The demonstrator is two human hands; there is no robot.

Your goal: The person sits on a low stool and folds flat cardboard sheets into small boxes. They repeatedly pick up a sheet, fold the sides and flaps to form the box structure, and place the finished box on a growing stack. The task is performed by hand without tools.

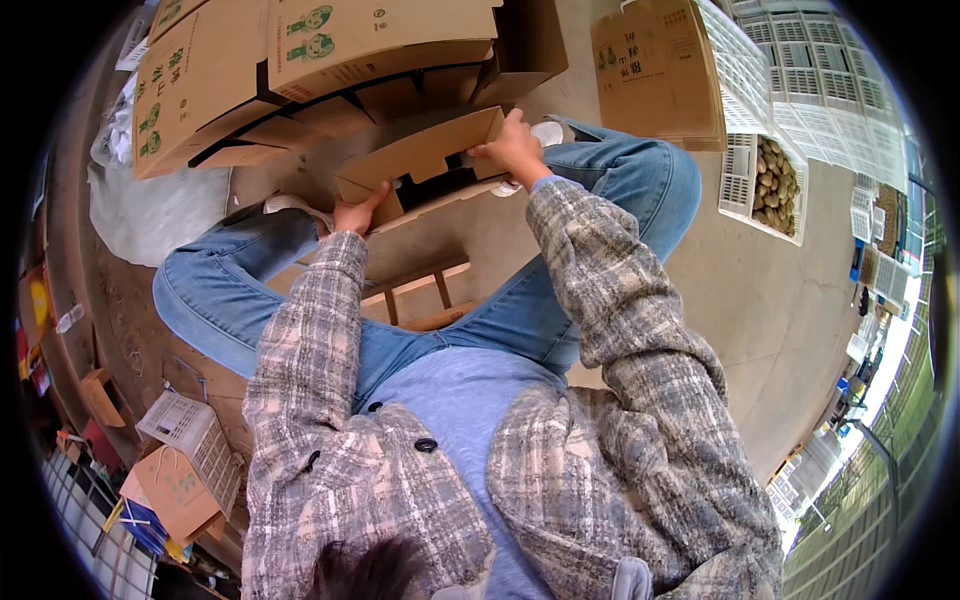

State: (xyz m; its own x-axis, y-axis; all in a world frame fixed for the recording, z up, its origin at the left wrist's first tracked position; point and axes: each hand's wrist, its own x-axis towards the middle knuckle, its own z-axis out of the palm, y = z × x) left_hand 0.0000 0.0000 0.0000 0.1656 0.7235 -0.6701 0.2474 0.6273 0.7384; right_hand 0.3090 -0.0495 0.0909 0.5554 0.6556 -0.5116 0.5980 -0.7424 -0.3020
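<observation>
Between my knees stands an open cardboard box (425, 155) with its flaps raised and a dark inside. My left hand (357, 212) grips its near left corner, thumb along the edge. At its right end, my right hand (512, 150) is closed on the upper edge, with fingers partly hidden behind the cardboard. The box is slightly tilted, its right end farther from me. Just beyond it lie several larger printed cardboard boxes (375, 40), close together on their sides.
Flattened cardboard (650, 75) is stacked at the far right. Beside it stand white plastic crates (825, 70) and a crate (740, 180) of brown, roundish produce. A wooden stool frame (440, 285) shows between my legs. White plastic sheeting (150, 215) lies at left.
</observation>
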